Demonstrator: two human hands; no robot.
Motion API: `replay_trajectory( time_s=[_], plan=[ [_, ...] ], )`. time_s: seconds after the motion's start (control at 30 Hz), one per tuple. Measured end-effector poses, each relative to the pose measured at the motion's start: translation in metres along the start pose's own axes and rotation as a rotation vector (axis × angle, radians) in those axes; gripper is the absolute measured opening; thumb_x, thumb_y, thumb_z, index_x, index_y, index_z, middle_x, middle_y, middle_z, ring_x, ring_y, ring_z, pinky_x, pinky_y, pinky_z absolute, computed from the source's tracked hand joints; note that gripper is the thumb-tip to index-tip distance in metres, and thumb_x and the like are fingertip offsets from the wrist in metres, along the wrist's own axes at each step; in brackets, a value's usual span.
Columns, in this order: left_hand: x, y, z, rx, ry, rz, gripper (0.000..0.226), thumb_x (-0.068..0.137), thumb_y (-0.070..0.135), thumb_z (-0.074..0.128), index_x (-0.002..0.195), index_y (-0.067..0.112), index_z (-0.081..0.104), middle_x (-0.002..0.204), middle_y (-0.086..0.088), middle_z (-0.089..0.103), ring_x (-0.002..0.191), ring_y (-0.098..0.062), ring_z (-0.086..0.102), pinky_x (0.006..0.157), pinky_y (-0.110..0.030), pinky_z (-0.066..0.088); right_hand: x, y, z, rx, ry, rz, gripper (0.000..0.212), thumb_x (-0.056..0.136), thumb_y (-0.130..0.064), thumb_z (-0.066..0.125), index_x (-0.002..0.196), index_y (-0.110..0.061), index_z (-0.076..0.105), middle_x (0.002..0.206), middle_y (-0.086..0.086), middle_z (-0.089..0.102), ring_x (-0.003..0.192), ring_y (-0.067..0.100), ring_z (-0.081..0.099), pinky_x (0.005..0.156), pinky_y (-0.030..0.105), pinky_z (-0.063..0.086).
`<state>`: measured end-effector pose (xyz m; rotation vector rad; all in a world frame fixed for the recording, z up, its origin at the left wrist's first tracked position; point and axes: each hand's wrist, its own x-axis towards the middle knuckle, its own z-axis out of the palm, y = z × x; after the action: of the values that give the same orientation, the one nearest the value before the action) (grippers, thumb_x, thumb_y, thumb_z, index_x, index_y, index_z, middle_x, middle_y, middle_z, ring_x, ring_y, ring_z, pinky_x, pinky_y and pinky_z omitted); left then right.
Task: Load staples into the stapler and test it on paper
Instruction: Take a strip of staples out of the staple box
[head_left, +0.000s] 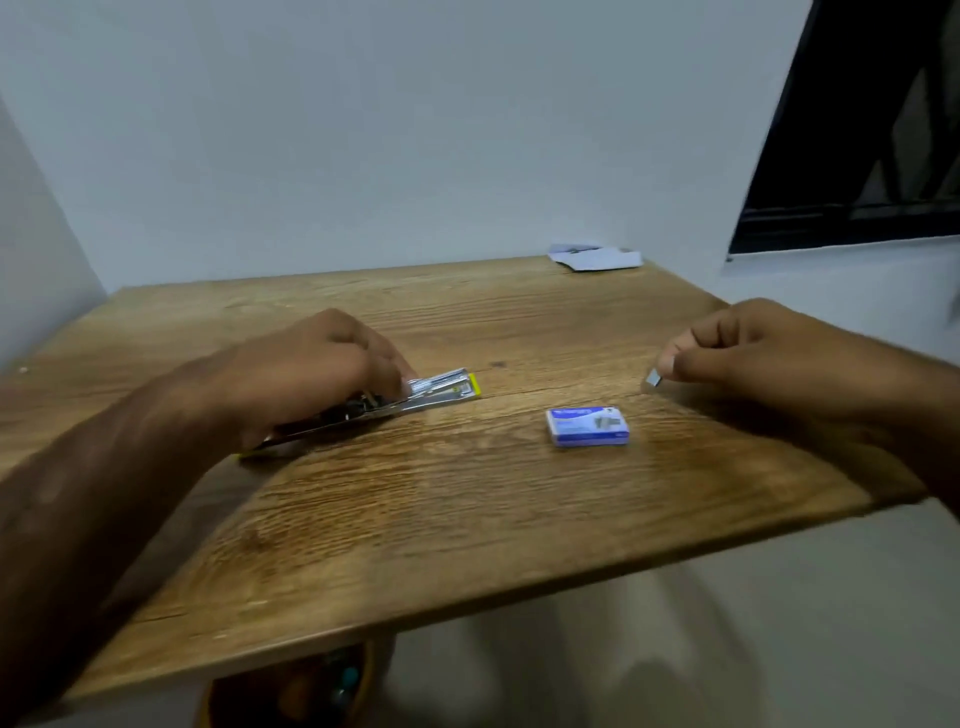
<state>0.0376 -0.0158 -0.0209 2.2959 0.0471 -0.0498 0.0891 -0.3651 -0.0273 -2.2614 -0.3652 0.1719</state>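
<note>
Two bare hands over the wooden table (467, 519), which fills most of the view. Left hand (311, 374) is down on the stapler (415, 397), fingers curled around its middle, the stapler lying flat with its metal channel and yellow tip pointing right. Right hand (753, 348) hovers well apart, thumb and forefinger pinched on a small grey strip of staples (652, 380). Between the hands, nearer the right one, the blue staple box (588, 426) lies flat. At the far edge, white paper (595, 257).
</note>
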Motion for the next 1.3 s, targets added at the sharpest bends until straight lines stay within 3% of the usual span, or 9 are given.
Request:
replay_trajectory(
  time_s=[0.13, 0.23, 0.33, 0.43, 0.6, 0.77, 0.9, 1.03, 1.3],
  plan=[
    [-0.003, 0.010, 0.006, 0.031, 0.005, -0.013, 0.015, 0.089, 0.008, 0.069, 0.086, 0.013, 0.084, 0.092, -0.005, 0.081, 0.099, -0.026, 0.070, 0.098, -0.041, 0.050, -0.014, 0.020, -0.013, 0.019, 0.022, 0.143, 0.045, 0.089, -0.037, 0.072, 0.103, 0.006, 0.068, 0.094, 0.029, 0.072, 0.072, 0.026, 0.061, 0.067, 0.039, 0.047],
    [-0.003, 0.012, 0.007, 0.048, 0.007, -0.012, 0.017, 0.090, 0.005, 0.068, 0.088, 0.011, 0.083, 0.094, -0.006, 0.080, 0.097, -0.026, 0.068, 0.086, -0.035, 0.049, -0.017, 0.023, -0.014, -0.008, 0.021, 0.135, 0.051, 0.086, -0.040, 0.072, 0.105, 0.007, 0.066, 0.099, 0.030, 0.073, 0.076, 0.029, 0.062, 0.071, 0.042, 0.047],
    [-0.004, 0.012, 0.007, 0.064, -0.013, 0.001, 0.017, 0.090, 0.005, 0.068, 0.087, 0.011, 0.083, 0.090, -0.005, 0.081, 0.093, -0.025, 0.068, 0.080, -0.032, 0.046, -0.017, 0.025, -0.012, -0.003, 0.029, 0.127, 0.042, 0.085, -0.037, 0.074, 0.097, 0.003, 0.072, 0.101, 0.027, 0.074, 0.075, 0.027, 0.068, 0.071, 0.041, 0.050],
    [-0.004, 0.013, 0.006, 0.089, -0.049, 0.013, 0.017, 0.091, 0.007, 0.068, 0.089, 0.013, 0.084, 0.092, -0.005, 0.082, 0.098, -0.026, 0.071, 0.095, -0.040, 0.050, -0.015, 0.025, -0.011, -0.048, 0.042, 0.108, 0.033, 0.085, -0.037, 0.076, 0.085, -0.003, 0.075, 0.091, 0.020, 0.077, 0.068, 0.018, 0.069, 0.069, 0.037, 0.053],
    [-0.001, 0.009, 0.006, 0.091, -0.037, 0.003, 0.017, 0.090, 0.008, 0.070, 0.088, 0.015, 0.084, 0.090, -0.001, 0.082, 0.095, -0.023, 0.071, 0.089, -0.035, 0.052, -0.011, 0.031, -0.012, -0.049, 0.071, 0.108, 0.030, 0.083, -0.038, 0.076, 0.089, -0.008, 0.077, 0.095, 0.015, 0.079, 0.086, 0.032, 0.076, 0.084, 0.051, 0.059],
    [0.000, 0.006, 0.002, 0.066, -0.068, -0.007, 0.017, 0.090, 0.007, 0.068, 0.090, 0.013, 0.084, 0.094, -0.004, 0.081, 0.095, -0.022, 0.069, 0.081, -0.034, 0.052, -0.022, 0.035, -0.015, 0.047, 0.082, 0.110, 0.021, 0.090, -0.031, 0.072, 0.092, -0.012, 0.078, 0.089, 0.003, 0.080, 0.070, 0.011, 0.071, 0.070, 0.031, 0.054],
    [-0.007, 0.001, 0.001, 0.104, -0.069, 0.036, 0.017, 0.091, 0.008, 0.067, 0.088, 0.014, 0.083, 0.080, 0.001, 0.080, 0.071, -0.008, 0.066, 0.059, -0.019, 0.044, -0.032, 0.028, -0.012, 0.043, 0.186, 0.044, 0.011, 0.092, -0.031, 0.071, 0.095, -0.023, 0.078, 0.086, -0.003, 0.078, 0.079, 0.015, 0.071, 0.075, 0.033, 0.053],
    [-0.014, 0.003, 0.005, 0.096, -0.006, 0.054, 0.017, 0.088, 0.008, 0.067, 0.085, 0.013, 0.083, 0.086, -0.005, 0.079, 0.078, -0.017, 0.066, 0.075, -0.027, 0.048, -0.038, 0.006, 0.007, -0.033, 0.132, -0.056, 0.014, 0.089, -0.033, 0.072, 0.099, -0.043, 0.075, 0.080, -0.018, 0.074, 0.079, 0.004, 0.066, 0.071, 0.030, 0.047],
    [-0.026, 0.014, 0.016, 0.103, 0.064, 0.028, 0.018, 0.088, 0.007, 0.067, 0.094, 0.010, 0.084, 0.090, -0.004, 0.080, 0.085, -0.018, 0.069, 0.076, -0.025, 0.052, -0.034, -0.022, 0.042, -0.292, 0.032, -0.099, 0.039, 0.087, -0.043, 0.074, 0.123, -0.037, 0.064, 0.112, -0.013, 0.062, 0.093, 0.004, 0.060, 0.069, 0.022, 0.041]
  ],
)
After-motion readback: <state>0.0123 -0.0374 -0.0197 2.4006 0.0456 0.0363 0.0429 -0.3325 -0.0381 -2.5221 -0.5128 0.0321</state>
